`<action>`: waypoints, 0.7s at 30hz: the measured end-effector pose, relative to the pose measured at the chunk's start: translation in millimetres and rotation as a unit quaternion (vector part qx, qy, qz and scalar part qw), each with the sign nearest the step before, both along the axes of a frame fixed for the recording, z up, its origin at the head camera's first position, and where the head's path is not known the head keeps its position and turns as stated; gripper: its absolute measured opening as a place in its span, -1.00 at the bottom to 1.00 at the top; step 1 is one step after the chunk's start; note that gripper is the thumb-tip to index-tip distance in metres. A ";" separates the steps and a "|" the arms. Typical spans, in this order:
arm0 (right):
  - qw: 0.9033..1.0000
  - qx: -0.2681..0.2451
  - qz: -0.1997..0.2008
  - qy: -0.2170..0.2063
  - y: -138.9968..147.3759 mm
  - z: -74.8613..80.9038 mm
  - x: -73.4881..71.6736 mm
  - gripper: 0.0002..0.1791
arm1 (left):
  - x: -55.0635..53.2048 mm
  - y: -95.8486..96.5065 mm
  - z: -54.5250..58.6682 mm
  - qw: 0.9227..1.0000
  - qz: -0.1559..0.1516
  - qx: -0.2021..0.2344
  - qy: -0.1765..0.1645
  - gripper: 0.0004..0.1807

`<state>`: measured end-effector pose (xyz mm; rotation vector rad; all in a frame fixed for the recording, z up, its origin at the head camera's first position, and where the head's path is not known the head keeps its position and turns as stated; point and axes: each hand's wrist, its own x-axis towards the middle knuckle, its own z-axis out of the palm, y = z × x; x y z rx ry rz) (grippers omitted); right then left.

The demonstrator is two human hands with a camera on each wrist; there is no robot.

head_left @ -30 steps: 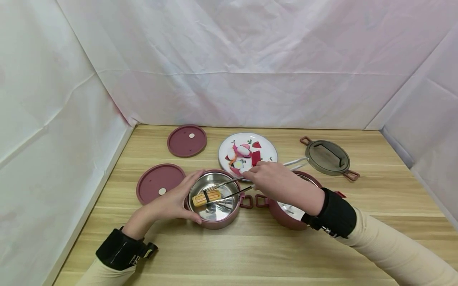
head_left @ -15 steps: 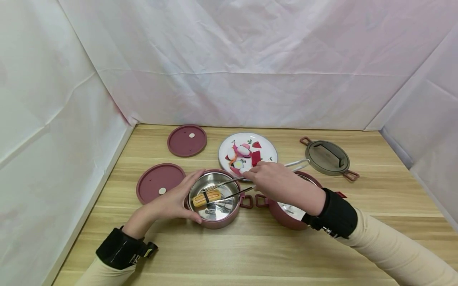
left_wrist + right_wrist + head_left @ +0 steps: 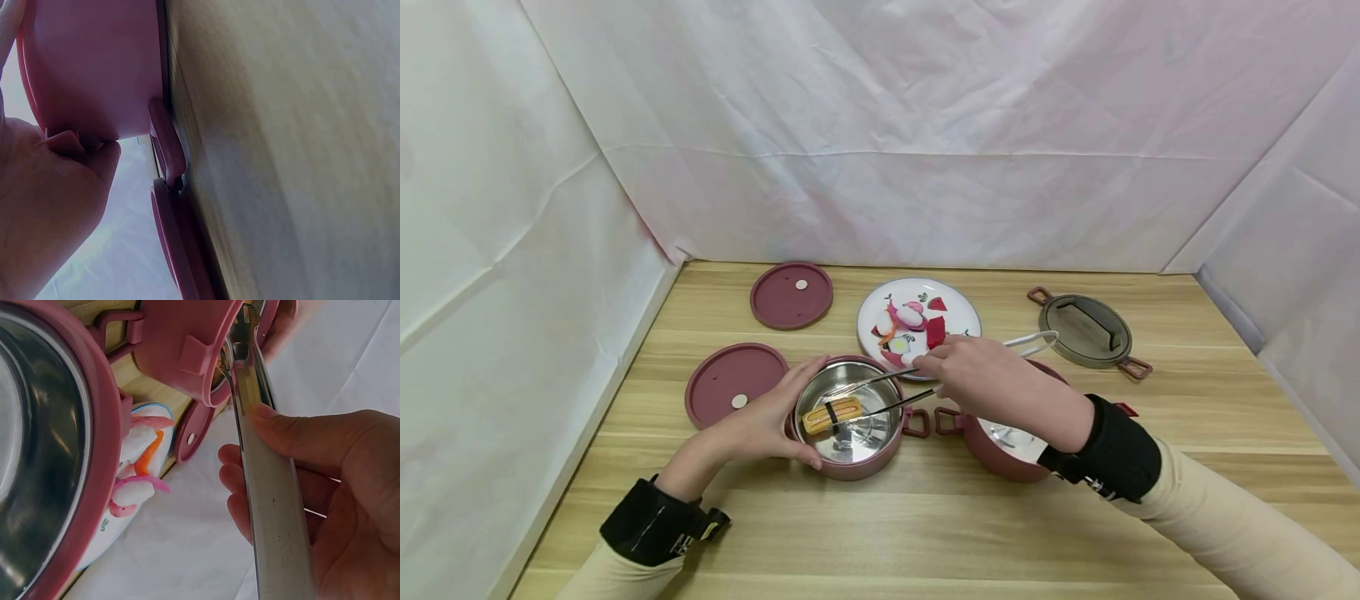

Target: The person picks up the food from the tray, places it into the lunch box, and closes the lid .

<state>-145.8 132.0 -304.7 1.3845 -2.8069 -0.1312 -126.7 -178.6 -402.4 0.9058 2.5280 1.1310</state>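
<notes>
My left hand (image 3: 767, 421) grips the side of a dusky-pink steel-lined pot (image 3: 857, 468), thumb at the front and fingers behind. In that pot lies a yellow food piece (image 3: 844, 408) with a black band, like toy omelette sushi. Metal tongs (image 3: 1033, 340) are in my right hand (image 3: 992, 375), pinched between thumb and fingers. Their two tips reach into the pot, spread apart, one above and one beside the yellow piece. In the right wrist view, the thumb lies on the tongs' broad arm (image 3: 275, 506). A second pink pot (image 3: 1000, 458) stands under my right forearm.
Behind the pots a white plate (image 3: 868, 321) holds several toy food pieces, pink, red and white. Two pink round lids (image 3: 790, 304) (image 3: 730, 375) lie at left. A glass lid (image 3: 1086, 333) with pink handles lies at back right. Handles of the two pots nearly meet.
My right hand and the tongs have shifted slightly right, and the tips have drawn back from the yellow piece. That piece stays in the pot; my left hand has not moved.
</notes>
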 end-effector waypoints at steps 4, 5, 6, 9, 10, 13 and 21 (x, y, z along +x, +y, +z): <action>1.000 -0.007 0.002 0.004 3.8 3.4 0.4 -0.56 | -0.3 -0.4 -0.3 1.000 -0.001 0.002 0.002 0.39; 1.000 -0.010 0.002 0.005 5.2 4.3 0.5 -0.56 | -0.3 -0.4 -0.4 1.000 -0.001 0.002 0.002 0.39; 1.000 -0.010 0.000 0.006 6.4 5.4 0.8 -0.56 | -0.4 -0.4 -0.4 1.000 -0.001 0.002 0.002 0.39; 1.000 -0.014 -0.011 0.007 10.8 9.1 2.1 -0.54 | -0.3 -0.2 -0.7 1.000 -0.002 0.003 -0.001 0.39; 1.000 -0.016 -0.017 0.006 12.3 10.6 2.7 -0.54 | -0.3 -0.1 -0.9 1.000 -0.002 0.002 -0.002 0.39; 0.999 -0.027 -0.033 0.007 18.2 13.9 3.6 -0.52 | -0.1 -0.1 -1.0 1.000 0.001 0.002 -0.006 0.39; 0.995 -0.066 -0.067 0.015 37.5 21.8 3.3 -0.50 | -0.3 -0.5 -1.5 1.000 0.002 0.002 -0.009 0.38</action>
